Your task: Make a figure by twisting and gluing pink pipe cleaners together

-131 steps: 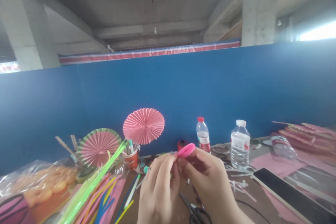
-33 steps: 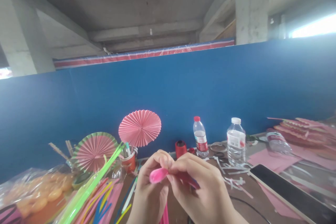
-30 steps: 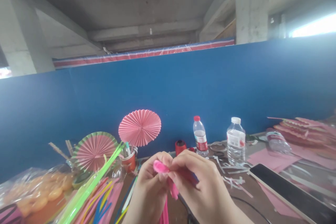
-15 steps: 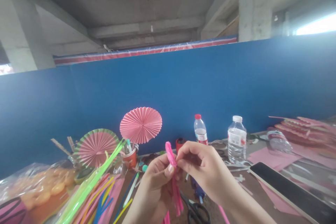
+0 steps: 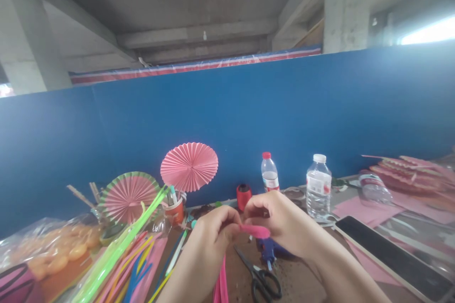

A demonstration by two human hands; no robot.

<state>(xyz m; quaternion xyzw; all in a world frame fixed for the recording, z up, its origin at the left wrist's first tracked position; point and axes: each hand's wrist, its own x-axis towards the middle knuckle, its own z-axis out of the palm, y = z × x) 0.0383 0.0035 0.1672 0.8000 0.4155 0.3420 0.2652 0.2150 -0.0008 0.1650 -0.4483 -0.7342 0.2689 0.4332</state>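
My left hand (image 5: 209, 236) and my right hand (image 5: 280, 222) meet low in the middle of the view, both pinched on a bright pink pipe cleaner (image 5: 254, 231). Its bent loop lies flat between my fingertips, and its long pink tails hang down below my left hand. Black scissors (image 5: 259, 277) lie on the brown table just under my hands. A blue glue gun (image 5: 268, 248) rests behind them, partly hidden by my right hand.
Coloured pipe cleaners and green straws (image 5: 124, 255) lie at the left beside a bag of orange pieces (image 5: 50, 251). Pink paper fans (image 5: 189, 165) stand against the blue wall. A red thread spool (image 5: 243, 195), two water bottles (image 5: 318, 184) and a black tablet (image 5: 391, 255) sit to the right.
The pink loop stood upright between my fingers half a second ago; now it lies flat and lower. My hands have dropped a little toward the table.
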